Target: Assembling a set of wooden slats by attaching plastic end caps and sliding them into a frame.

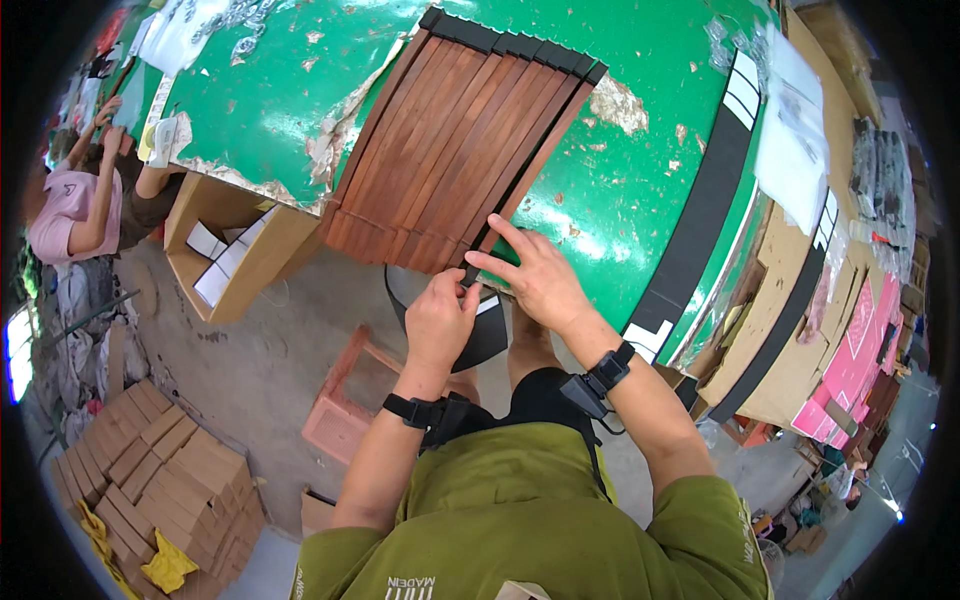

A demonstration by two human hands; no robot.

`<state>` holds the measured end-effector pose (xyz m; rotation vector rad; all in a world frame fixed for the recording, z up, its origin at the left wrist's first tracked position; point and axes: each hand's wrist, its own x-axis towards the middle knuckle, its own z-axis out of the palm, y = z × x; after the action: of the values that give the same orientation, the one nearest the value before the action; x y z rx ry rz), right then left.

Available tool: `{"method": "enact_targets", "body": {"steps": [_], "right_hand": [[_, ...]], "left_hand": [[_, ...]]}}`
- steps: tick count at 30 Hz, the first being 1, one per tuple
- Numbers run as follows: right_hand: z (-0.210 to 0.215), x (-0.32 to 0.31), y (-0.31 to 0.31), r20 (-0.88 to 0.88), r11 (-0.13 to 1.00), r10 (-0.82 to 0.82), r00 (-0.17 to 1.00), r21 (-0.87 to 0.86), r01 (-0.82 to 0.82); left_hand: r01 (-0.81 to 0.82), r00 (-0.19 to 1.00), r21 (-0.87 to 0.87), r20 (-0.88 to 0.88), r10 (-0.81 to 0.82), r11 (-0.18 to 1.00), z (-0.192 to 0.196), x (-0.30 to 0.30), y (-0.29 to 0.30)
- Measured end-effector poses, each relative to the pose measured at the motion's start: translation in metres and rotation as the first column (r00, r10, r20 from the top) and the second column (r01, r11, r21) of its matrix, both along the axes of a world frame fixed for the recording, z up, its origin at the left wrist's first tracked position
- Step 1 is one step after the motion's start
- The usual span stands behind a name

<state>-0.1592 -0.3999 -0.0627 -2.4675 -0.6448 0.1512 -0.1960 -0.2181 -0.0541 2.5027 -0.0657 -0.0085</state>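
Reddish-brown wooden slats (pixel 430 140) lie side by side on a green tabletop, with black caps (pixel 510 45) on their far ends. Their near ends jut past the table's edge. At the near end of the rightmost slats, my left hand (pixel 440 315) is closed in a pinch on a thin black strip (pixel 478 262); its fingers partly hide what they grip. Just to the right, my right hand (pixel 545 280) has thumb and forefinger apart, their tips touching the outermost slat and the dark strip beside it. Both wrists wear black straps with small devices.
The green table (pixel 600 200) has chipped patches. Long black strips (pixel 700 220) and clear plastic bags (pixel 790 130) lie at right. A wooden box (pixel 225 250) is under the table's left side. A pink stool (pixel 340 400) and stacked cartons (pixel 160 480) stand on the floor. Another person (pixel 90 205) works far left.
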Motion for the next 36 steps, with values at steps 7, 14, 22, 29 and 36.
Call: {"method": "enact_targets", "body": {"steps": [7, 14, 22, 29, 36], "right_hand": [[-0.001, -0.003, 0.003, -0.033, 0.999, -0.037, 0.999, 0.024, 0.037], [0.005, -0.002, 0.006, -0.004, 0.997, -0.047, 0.999, 0.061, 0.048], [0.035, -0.062, 0.026, -0.224, 0.931, -0.167, 0.96, 0.285, 0.228], [0.036, -0.078, 0.061, -0.737, 0.701, -0.128, 0.664, 0.406, 0.586], [0.036, -0.073, 0.072, -0.93, 0.57, 0.14, 0.34, 0.357, 0.74]], "left_hand": [[-0.017, 0.999, 0.007, -0.039, 0.018, 1.0, -0.005, -0.002, 0.001], [-0.011, 0.999, -0.036, -0.03, 0.01, 0.999, -0.006, -0.002, 0.005], [-0.345, 0.935, -0.399, -0.222, 0.276, 0.85, 0.017, -0.009, 0.025], [-0.353, 0.934, -0.563, -0.257, 0.248, 0.747, 0.036, -0.012, 0.032], [-0.324, 0.944, -0.598, -0.26, 0.205, 0.733, 0.032, -0.019, 0.046]]}}
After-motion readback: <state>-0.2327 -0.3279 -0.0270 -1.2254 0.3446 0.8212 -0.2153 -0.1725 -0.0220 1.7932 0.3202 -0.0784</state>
